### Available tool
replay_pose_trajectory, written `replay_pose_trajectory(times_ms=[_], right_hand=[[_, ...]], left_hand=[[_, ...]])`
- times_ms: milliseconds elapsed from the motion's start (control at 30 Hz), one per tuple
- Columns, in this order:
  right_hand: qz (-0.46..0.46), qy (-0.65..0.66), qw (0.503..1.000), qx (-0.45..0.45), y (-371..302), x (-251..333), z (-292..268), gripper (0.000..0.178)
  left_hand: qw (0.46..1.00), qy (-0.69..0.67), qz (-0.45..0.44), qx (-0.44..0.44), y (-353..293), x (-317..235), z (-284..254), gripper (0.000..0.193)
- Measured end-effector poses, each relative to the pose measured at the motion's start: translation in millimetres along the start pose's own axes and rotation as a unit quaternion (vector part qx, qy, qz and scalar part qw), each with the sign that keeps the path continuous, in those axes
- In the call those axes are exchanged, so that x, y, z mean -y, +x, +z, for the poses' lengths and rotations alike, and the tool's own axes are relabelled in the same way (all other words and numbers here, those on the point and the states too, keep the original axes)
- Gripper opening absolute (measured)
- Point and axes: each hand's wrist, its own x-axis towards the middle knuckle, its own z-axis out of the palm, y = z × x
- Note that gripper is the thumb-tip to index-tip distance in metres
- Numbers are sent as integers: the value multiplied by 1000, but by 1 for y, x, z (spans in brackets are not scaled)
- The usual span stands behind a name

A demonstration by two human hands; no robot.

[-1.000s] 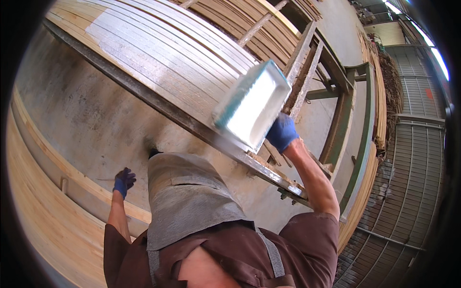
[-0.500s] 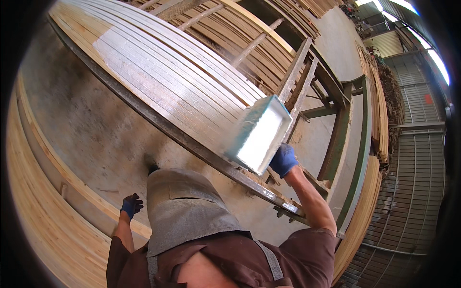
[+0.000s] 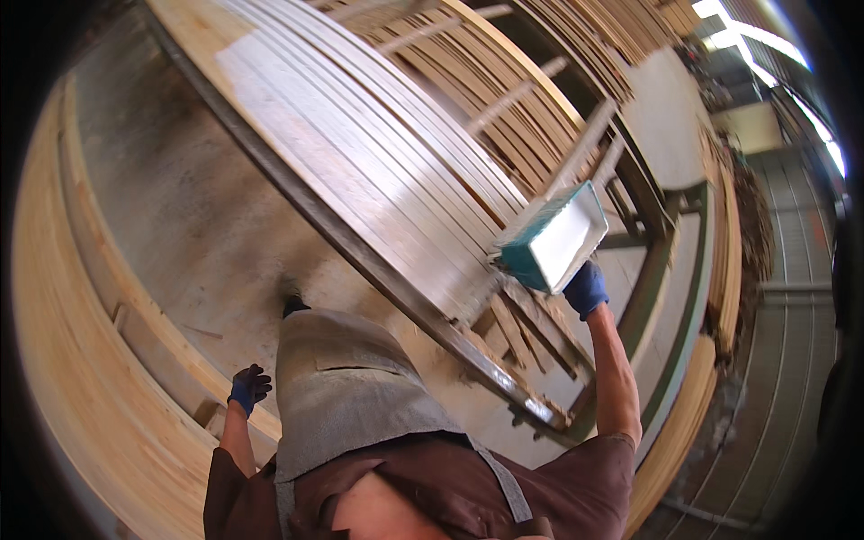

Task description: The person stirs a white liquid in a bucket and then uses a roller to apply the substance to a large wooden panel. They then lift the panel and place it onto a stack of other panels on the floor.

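Observation:
My right hand (image 3: 586, 289), in a blue glove, grips the near end of a teal paint tray (image 3: 551, 238) filled with white paint, held out over the lower end of a rack of long boards (image 3: 360, 162) coated white. My left hand (image 3: 249, 388), also blue-gloved, hangs at my side with fingers loosely curled and nothing in it, close to a stack of bare wooden planks (image 3: 81, 360). A grey apron (image 3: 346, 387) covers my front.
A concrete floor (image 3: 180, 207) runs between the plank stack on the left and the metal-framed rack (image 3: 396, 297). More bare wooden slats (image 3: 504, 72) lie behind. A green metal frame (image 3: 675, 288) and stacked wood (image 3: 720, 225) stand at the right beside grated flooring (image 3: 783, 405).
My right hand has carried the paint tray farther out to the right and away from me. My left hand has dropped lower beside my hip.

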Motion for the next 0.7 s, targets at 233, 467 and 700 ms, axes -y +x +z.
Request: replay_pose_trajectory(times_ms=[233, 467, 700], right_hand=[[-71, 142, 978, -136, 89, 37, 39, 28], [-55, 118, 992, 1, -25, 92, -14, 27], [-148, 45, 987, 32, 26, 224, -10, 24]], left_hand=[[991, 89, 98, -34, -42, -52, 10, 46], [997, 36, -19, -66, -21, 29, -46, 38], [998, 26, -53, -35, -23, -26, -73, 38]])
